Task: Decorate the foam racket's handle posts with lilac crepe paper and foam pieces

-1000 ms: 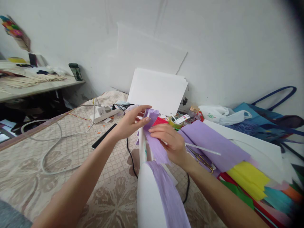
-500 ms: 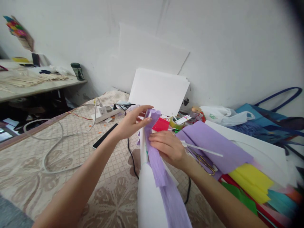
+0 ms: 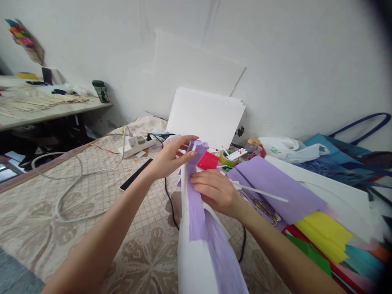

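A tall white paper cone (image 3: 192, 261) rises from the bottom middle, with a strip of purple crepe paper (image 3: 195, 204) draped down its side. My left hand (image 3: 171, 157) pinches the top end of the strip at the cone's tip, thumb and fingers closed on it. My right hand (image 3: 214, 188) lies flat against the strip a little lower, fingers stretched out and pressing it onto the cone.
To the right lie purple (image 3: 275, 185), yellow (image 3: 327, 237) and other coloured crepe sheets, scissors (image 3: 263, 208) and a thin white stick (image 3: 263, 192). White boards (image 3: 205, 116) lean on the wall. A black phone (image 3: 136, 174), a power strip (image 3: 136, 145) and cables lie on the patterned cloth at left.
My right hand has slid leftward across the cone, smoothing the purple strip round it. The strip's lower part now hangs straighter. My left hand has stayed at the tip.
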Motion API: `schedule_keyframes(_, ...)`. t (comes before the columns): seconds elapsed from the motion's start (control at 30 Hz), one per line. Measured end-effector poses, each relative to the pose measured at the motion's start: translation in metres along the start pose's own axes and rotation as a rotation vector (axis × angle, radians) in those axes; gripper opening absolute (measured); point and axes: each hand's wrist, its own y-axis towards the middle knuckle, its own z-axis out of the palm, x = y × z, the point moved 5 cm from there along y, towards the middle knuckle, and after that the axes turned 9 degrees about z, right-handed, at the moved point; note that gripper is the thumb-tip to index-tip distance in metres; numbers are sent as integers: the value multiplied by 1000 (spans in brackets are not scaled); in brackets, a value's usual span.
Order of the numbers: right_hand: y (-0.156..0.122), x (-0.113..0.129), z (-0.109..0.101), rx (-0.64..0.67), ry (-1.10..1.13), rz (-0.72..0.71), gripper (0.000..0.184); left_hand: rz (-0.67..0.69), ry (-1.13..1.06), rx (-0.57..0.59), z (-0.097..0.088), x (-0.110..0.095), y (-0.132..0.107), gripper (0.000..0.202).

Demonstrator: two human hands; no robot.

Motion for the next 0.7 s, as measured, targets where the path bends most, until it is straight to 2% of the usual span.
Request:
schedule_keyframes(0.2,0,2,-2,-8,-2,-4,15,-11,-4,16,0,1,-1,43)
schedule_keyframes(0.4,-1,1,-2,-17,-15,-8,15,0,2,47,1,4,-2,59)
schedule_keyframes(0.7,3,1,-8,20,-33,-43,16,-4,1,60,1,4,-3,57)
